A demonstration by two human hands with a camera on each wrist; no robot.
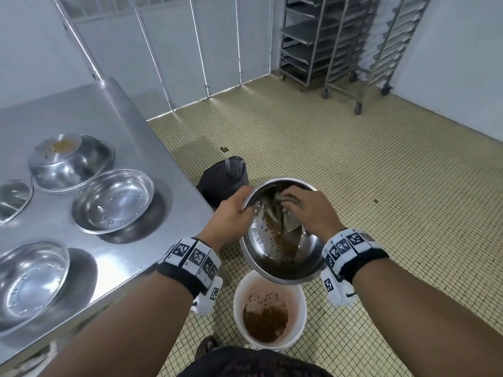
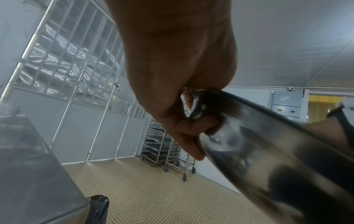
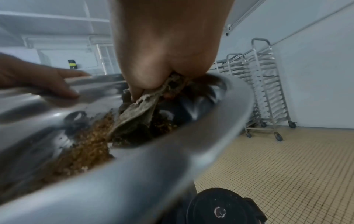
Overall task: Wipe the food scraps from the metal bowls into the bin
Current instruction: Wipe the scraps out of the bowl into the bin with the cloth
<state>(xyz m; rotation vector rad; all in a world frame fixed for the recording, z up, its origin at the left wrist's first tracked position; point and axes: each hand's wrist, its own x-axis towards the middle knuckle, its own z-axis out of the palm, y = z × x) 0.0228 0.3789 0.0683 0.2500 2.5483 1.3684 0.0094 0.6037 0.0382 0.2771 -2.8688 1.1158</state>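
1. Head view: I see the left hand (image 1: 231, 213) grasping the far-left rim of the metal bowl (image 1: 283, 232), fingers curled over the edge; the bowl is tilted toward me and held above the white bin (image 1: 269, 308), which stands on the tiled floor (image 1: 353, 172) just off the bench's near right edge; brown scraps (image 1: 275, 240) streak the bowl's inner wall, and more lie at the bin's bottom.
2. Same view: the right hand (image 1: 304, 210) is inside the bowl, fingers bunched round a grey cloth (image 1: 285, 216) pressed to the metal; a dark bin (image 1: 226, 180) stands on the floor behind the bowl, by the bench's right edge.
3. Same view: on the bench (image 1: 109, 110) an overturned bowl (image 1: 70, 164) sits toward the far left with crumbs on its base; an upright empty bowl (image 1: 114, 200) sits near the right edge; another upright bowl (image 1: 30, 281) sits at the near left; a fourth is cut off at the left edge; wheeled tray racks (image 1: 340, 44) stand in the far corner.
4. Left wrist view: the hand (image 2: 178, 75) pinches the bowl's rim (image 2: 249, 136), fingers under, thumb side above; grip closed on metal.
5. Right wrist view: the hand (image 3: 166, 45) clenches the soiled cloth (image 3: 141, 109) against the bowl's inside (image 3: 210, 136); scraps (image 3: 86, 151) lie piled toward the lower rim; the left-hand fingertips (image 3: 63, 91) show on the opposite rim.
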